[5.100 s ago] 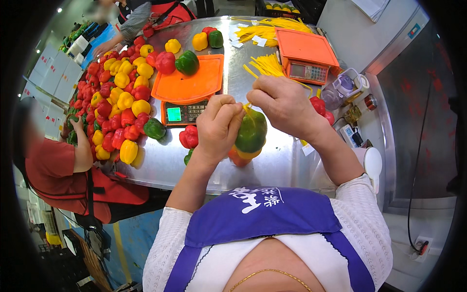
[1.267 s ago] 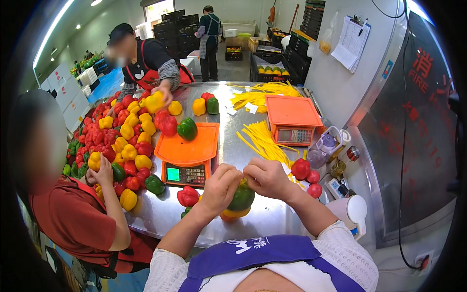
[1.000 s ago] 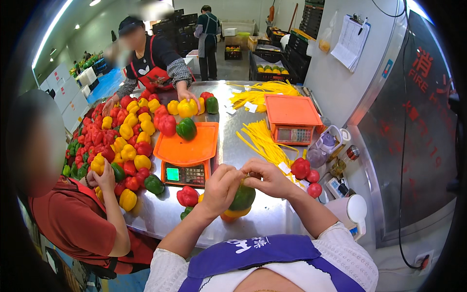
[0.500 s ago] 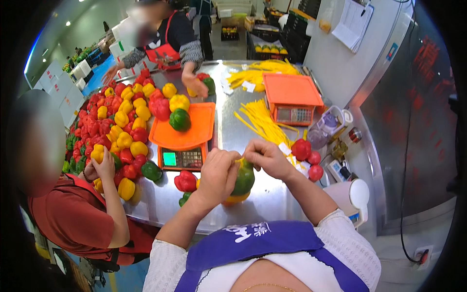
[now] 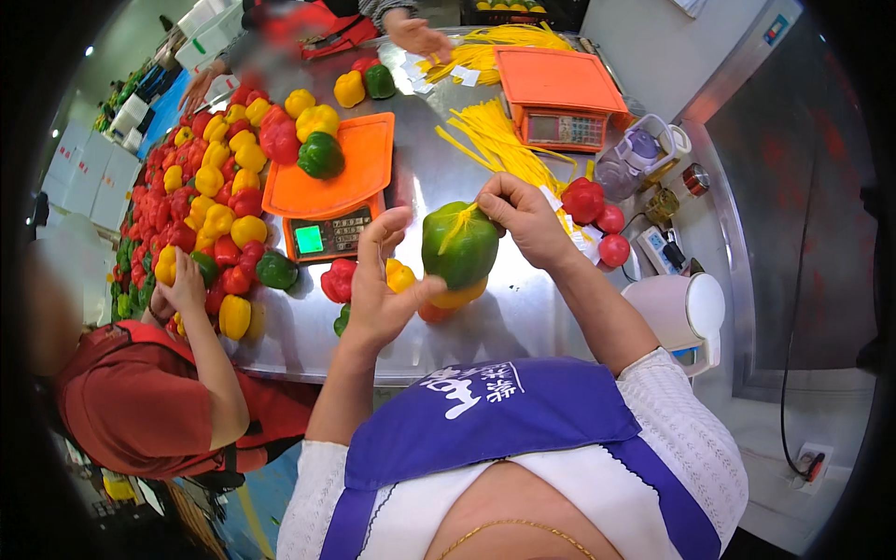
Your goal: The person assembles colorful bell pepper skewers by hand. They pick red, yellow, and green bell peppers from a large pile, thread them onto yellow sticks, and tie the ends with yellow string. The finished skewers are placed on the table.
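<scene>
A green bell pepper (image 5: 457, 257) is in front of me, with a yellow bell pepper (image 5: 465, 295) and an orange-red one (image 5: 432, 313) partly showing beneath it. Gathered yellow netting (image 5: 461, 222) lies over the green pepper's top. My right hand (image 5: 530, 222) pinches the end of that netting at the pepper's upper right. On the other side, my left hand (image 5: 373, 297) is open, its fingers apart and its thumb stretched toward the stack. Just left of this hand are a red pepper (image 5: 339, 280) and part of a green one (image 5: 343, 320).
An orange scale (image 5: 373, 154) bears several peppers; a second orange scale (image 5: 560, 84) stands back right beside yellow net strips (image 5: 490, 135). Mixed peppers (image 5: 201, 201) heap up at left, where a co-worker holds a yellow pepper (image 5: 165, 266). A white jug (image 5: 677, 313) is at right.
My left hand has let go of the netting and opened, moving left. My right hand still pinches it. The green pepper now shows more fully. The view has tilted downward.
</scene>
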Demonstrator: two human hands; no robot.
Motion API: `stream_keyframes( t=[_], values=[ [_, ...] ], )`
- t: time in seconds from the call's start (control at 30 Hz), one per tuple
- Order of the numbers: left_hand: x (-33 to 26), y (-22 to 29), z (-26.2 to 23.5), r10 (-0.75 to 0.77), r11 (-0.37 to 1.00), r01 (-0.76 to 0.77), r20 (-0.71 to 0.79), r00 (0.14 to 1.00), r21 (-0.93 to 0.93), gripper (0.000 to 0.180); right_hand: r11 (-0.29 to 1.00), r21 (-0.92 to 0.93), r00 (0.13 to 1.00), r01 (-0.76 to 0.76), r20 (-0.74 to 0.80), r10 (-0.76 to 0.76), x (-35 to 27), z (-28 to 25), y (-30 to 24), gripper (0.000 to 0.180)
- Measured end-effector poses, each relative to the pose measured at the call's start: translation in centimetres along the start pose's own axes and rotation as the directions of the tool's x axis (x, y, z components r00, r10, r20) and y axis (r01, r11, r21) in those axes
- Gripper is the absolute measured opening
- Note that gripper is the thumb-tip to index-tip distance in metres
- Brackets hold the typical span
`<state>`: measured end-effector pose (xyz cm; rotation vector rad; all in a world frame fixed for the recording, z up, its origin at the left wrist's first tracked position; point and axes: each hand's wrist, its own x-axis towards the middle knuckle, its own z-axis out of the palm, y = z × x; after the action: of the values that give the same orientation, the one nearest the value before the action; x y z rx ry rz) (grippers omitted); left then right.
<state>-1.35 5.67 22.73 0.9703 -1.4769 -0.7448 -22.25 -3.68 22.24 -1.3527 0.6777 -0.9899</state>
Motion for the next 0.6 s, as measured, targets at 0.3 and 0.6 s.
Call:
stream_keyframes(
  t=[0.3, 0.6],
  values=[
    [0.6, -4.8, 2.4, -0.374, 0.898, 0.371, 0.032, 0.927, -0.236, 0.075, 0.984, 0.173, 0.998, -0.045, 0.057, 0.035, 0.2, -1.8, 3.1, 0.037],
    [8.0, -6.3, 5.8, -0.428, 0.646, 0.350, 0.057, 0.902, -0.678, 0.061, 0.920, 0.274, 0.956, -0.281, 0.167, 0.242, -1.8, -3.2, 6.4, 0.080]
  ],
)
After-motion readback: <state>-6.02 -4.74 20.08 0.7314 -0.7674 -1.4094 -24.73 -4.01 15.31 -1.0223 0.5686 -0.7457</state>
